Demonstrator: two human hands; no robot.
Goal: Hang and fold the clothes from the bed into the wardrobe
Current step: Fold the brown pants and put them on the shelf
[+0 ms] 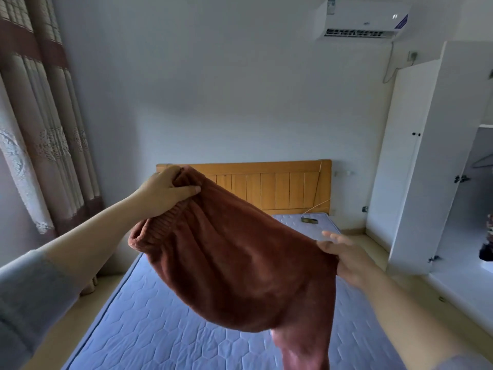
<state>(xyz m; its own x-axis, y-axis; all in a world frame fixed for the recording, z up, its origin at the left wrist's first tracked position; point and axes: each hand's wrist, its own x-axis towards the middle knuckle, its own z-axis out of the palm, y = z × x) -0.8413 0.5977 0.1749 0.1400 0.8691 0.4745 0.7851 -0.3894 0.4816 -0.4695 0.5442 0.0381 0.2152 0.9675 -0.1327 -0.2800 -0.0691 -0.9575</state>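
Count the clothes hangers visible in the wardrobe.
1: a thin hanger shows inside the open wardrobe, at the right edge of view. More may be hidden beyond the frame edge or behind the closed doors.

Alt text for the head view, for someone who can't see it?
The left hand grips the ribbed waistband of a rust-brown garment and the right hand holds its other edge, above a blue mattress. Behind stand a wooden headboard and an open wardrobe.
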